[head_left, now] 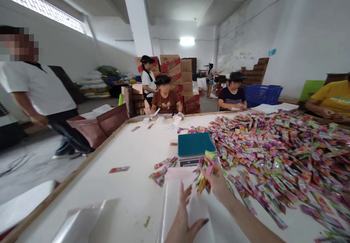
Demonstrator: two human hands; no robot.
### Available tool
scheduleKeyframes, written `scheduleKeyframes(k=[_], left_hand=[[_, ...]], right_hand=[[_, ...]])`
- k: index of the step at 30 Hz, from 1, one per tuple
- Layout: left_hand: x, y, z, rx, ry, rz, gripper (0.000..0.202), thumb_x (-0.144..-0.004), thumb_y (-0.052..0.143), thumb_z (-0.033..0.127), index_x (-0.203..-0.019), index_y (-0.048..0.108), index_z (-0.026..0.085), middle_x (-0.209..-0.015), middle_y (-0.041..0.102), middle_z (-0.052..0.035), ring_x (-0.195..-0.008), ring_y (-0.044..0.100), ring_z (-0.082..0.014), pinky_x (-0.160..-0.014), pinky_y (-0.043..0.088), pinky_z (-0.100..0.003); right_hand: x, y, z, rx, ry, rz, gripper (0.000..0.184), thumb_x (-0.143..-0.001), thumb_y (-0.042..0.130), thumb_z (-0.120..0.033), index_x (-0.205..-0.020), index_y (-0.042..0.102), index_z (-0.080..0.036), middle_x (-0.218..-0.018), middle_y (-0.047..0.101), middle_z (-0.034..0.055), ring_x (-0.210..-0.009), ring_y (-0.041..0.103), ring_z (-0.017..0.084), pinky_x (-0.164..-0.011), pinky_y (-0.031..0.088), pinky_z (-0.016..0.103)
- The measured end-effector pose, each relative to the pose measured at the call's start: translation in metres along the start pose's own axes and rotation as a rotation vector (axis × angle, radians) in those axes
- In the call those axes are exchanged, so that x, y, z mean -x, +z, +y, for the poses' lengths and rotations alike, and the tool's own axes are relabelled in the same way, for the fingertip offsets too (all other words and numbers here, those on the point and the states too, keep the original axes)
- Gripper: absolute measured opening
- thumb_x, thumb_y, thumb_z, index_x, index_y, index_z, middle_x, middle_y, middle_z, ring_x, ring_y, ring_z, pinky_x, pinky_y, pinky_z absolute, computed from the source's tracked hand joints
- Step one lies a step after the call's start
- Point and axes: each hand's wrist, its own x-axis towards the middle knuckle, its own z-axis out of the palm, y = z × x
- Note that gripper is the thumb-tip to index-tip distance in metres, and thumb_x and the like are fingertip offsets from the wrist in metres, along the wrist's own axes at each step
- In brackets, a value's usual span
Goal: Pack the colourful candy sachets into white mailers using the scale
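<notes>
My right hand [214, 179] is closed around a bunch of small colourful packets [203, 175], pink, yellow and green, in front of the scale. To its left, my left hand [183, 213] has its fingers spread and holds nothing. Beneath both hands lies a stack of clear plastic bags [171, 195] with a pinkish top edge. The scale [195, 143] has a teal platform with nothing on it; its display is partly covered by the packets. A few loose packets [161, 172] lie left of the bags.
A large heap of packets [273, 148] covers the table's right side. More plastic bags [82, 221] lie front left. Co-workers sit at the far edge [165, 102] and right; one person [35, 82] walks at left. A blue crate [262, 94] and cartons [171, 66] stand behind.
</notes>
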Motion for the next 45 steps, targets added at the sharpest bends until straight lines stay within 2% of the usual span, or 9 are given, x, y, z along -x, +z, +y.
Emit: scheduleKeyframes(k=[3,6,10,14,19,25,32,35,45], left_hand=[[0.001,-0.005,-0.033,-0.262,0.065,-0.219,0.084,-0.089,0.065,0.022,-0.166,0.033,0.028,-0.158,0.054,-0.0158,-0.146,0.053,-0.0368,-0.123,0.043,-0.059],[-0.001,-0.004,-0.056,-0.611,0.272,-0.346,0.084,-0.082,0.065,0.007,-0.161,0.044,0.028,-0.162,0.049,-0.0111,-0.149,0.049,-0.036,-0.122,0.045,-0.057],[-0.005,-0.004,-0.066,-0.938,0.561,-0.288,0.076,-0.088,0.069,0.011,-0.159,0.043,0.025,-0.161,0.05,-0.0117,-0.149,0.049,-0.0344,-0.116,0.052,-0.052],[-0.005,-0.006,-0.065,-1.006,0.674,-0.227,0.073,-0.094,0.068,0.02,-0.161,0.038,0.022,-0.16,0.052,-0.0132,-0.15,0.048,-0.0327,-0.114,0.055,-0.048],[-0.004,-0.006,-0.061,-0.997,0.695,-0.231,0.073,-0.094,0.065,0.018,-0.161,0.036,0.02,-0.159,0.052,-0.0145,-0.149,0.049,-0.0335,-0.112,0.056,-0.05],[-0.002,-0.006,-0.05,-0.99,0.661,-0.227,0.076,-0.092,0.065,0.012,-0.161,0.037,0.021,-0.161,0.05,-0.0126,-0.15,0.048,-0.033,-0.112,0.057,-0.051],[-0.004,-0.006,-0.046,-1.029,0.697,-0.21,0.073,-0.09,0.067,0.012,-0.158,0.042,0.018,-0.158,0.053,-0.0134,-0.145,0.054,-0.0345,-0.108,0.059,-0.05],[-0.003,-0.006,-0.042,-1.036,0.691,-0.208,0.072,-0.091,0.064,0.011,-0.159,0.041,0.018,-0.159,0.053,-0.0132,-0.146,0.053,-0.0336,-0.109,0.059,-0.049],[0.0,-0.005,-0.032,-1.01,0.659,-0.197,0.069,-0.093,0.062,0.012,-0.159,0.041,0.018,-0.158,0.053,-0.014,-0.146,0.053,-0.0327,-0.107,0.06,-0.051]], right_hand=[[-0.062,0.018,-0.049,0.102,-0.063,-0.032,0.058,-0.064,0.089,-0.062,-0.096,0.068,-0.019,-0.069,0.064,0.0022,-0.065,0.068,0.022,-0.059,0.062,0.037],[-0.132,0.051,-0.095,0.263,-0.18,-0.059,0.051,-0.072,0.081,-0.059,-0.098,0.064,-0.019,-0.076,0.065,0.0025,-0.073,0.069,0.022,-0.065,0.062,0.037],[-0.217,0.101,-0.14,0.527,-0.283,-0.028,0.048,-0.071,0.078,-0.027,-0.114,0.057,-0.019,-0.11,0.07,0.006,-0.103,0.069,0.021,-0.098,0.057,0.038],[-0.268,0.125,-0.162,0.818,-0.251,-0.051,0.059,-0.068,0.072,-0.015,-0.124,0.054,-0.017,-0.12,0.07,0.011,-0.111,0.068,0.026,-0.105,0.052,0.046],[-0.286,0.125,-0.18,1.158,-0.194,-0.07,0.072,-0.067,0.074,-0.014,-0.135,0.05,-0.014,-0.128,0.067,0.018,-0.117,0.066,0.032,-0.104,0.051,0.048],[-0.289,0.12,-0.189,1.393,-0.177,-0.116,0.073,-0.073,0.076,-0.018,-0.141,0.05,-0.014,-0.13,0.068,0.0178,-0.119,0.066,0.031,-0.102,0.053,0.042],[-0.292,0.11,-0.19,1.493,-0.215,-0.103,0.078,-0.083,0.07,-0.028,-0.153,0.04,-0.015,-0.137,0.065,0.0192,-0.125,0.065,0.032,-0.102,0.053,0.04],[-0.293,0.105,-0.19,1.508,-0.218,-0.093,0.07,-0.086,0.068,-0.031,-0.15,0.044,-0.015,-0.132,0.068,0.0179,-0.118,0.068,0.032,-0.097,0.054,0.039],[-0.302,0.093,-0.188,1.518,-0.196,-0.088,0.08,-0.081,0.071,-0.024,-0.154,0.04,-0.016,-0.132,0.067,0.0178,-0.114,0.068,0.03,-0.097,0.054,0.039]])
